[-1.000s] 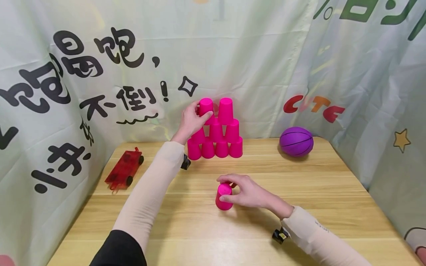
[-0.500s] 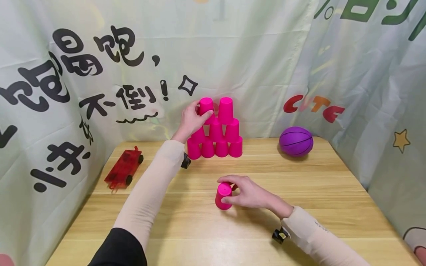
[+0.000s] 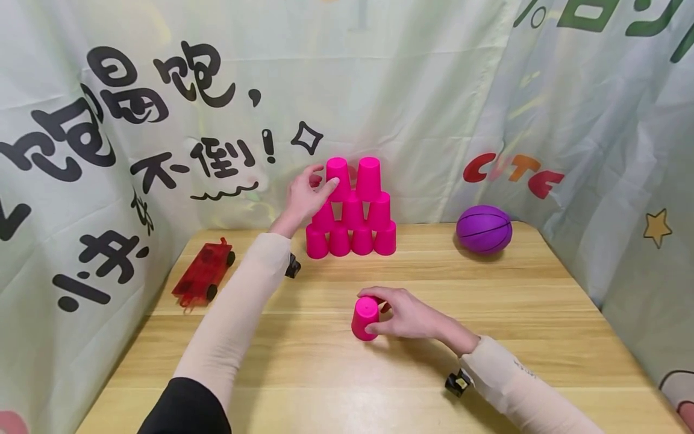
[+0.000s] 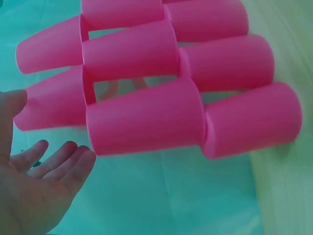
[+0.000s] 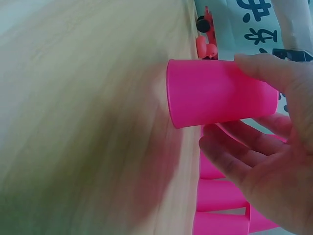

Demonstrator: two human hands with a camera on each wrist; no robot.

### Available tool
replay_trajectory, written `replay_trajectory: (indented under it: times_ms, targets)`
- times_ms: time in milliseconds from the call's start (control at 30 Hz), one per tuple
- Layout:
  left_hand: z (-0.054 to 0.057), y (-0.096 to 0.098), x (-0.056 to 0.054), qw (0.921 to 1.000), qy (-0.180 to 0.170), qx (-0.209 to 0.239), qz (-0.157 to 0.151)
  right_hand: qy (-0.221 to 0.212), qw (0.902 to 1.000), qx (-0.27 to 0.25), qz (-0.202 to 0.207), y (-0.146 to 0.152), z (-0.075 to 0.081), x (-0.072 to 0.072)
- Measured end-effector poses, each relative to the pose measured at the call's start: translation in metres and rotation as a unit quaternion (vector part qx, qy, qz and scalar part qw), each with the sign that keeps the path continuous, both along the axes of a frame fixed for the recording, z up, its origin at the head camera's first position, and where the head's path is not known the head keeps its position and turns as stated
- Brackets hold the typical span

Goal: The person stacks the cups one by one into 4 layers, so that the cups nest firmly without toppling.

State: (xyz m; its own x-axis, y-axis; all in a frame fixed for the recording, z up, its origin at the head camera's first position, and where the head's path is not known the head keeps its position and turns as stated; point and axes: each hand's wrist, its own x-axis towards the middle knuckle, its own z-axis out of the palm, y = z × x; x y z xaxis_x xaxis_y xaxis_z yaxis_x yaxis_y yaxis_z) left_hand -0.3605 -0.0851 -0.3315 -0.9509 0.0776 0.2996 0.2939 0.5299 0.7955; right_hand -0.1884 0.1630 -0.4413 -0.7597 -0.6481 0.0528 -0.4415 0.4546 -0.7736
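In the head view, upside-down pink cups (image 3: 352, 211) form a stepped stack at the back of the table: several below, three in the middle row, two on top. Beside the top-left cup (image 3: 338, 172) is my left hand (image 3: 305, 196), its fingers spread. The left wrist view shows those fingers (image 4: 73, 171) apart from that cup, with the thumb tip very near or against it. Closer to me, one more upside-down pink cup (image 3: 364, 318) stands on the table. My right hand (image 3: 406, 314) holds it between thumb and fingers; the right wrist view shows the thumb along its side.
A red toy car (image 3: 203, 273) lies at the table's left, left of my left forearm. At the back right sits a purple ball (image 3: 484, 229). Printed curtains (image 3: 412, 90) hang close behind the wooden table (image 3: 488, 289) and along its sides.
My left hand has let go of the top-left cup and drawn slightly left, its fingers opening. That cup stays on the stack. The right hand still holds its cup in the same place.
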Motion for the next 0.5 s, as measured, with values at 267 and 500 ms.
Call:
replay_trajectory:
  times_ms: [267,500]
  targets:
    - [-0.017,-0.023,0.003,1.0,0.008,-0.006,0.001,-0.004,1.0,-0.001,-0.002,0.001,-0.005,0.0]
    - [-0.033,-0.031,0.005,0.9997,-0.012,-0.022,-0.008,-0.002,1.0,-0.005,-0.006,0.0,-0.003,-0.001]
